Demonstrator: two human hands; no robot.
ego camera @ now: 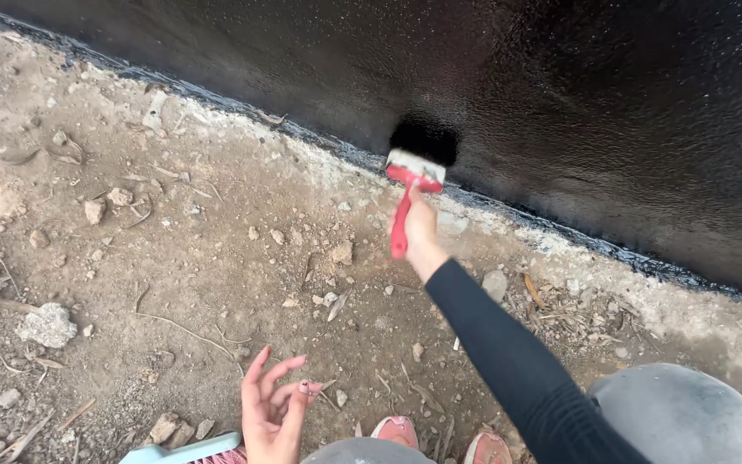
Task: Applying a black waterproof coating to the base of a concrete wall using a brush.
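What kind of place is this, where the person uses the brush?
Probably an outdoor building site. The right hand holds a red-handled brush against a wall coated shiny black, which rises from bare dirt ground strewn with stones and dry twigs.

I see soft even daylight, no hard shadows on the dirt ground [173, 258], wet sheen and speckled glare on the black coated wall [603, 103], slight wide-angle bending at edges, mostly sharp focus.
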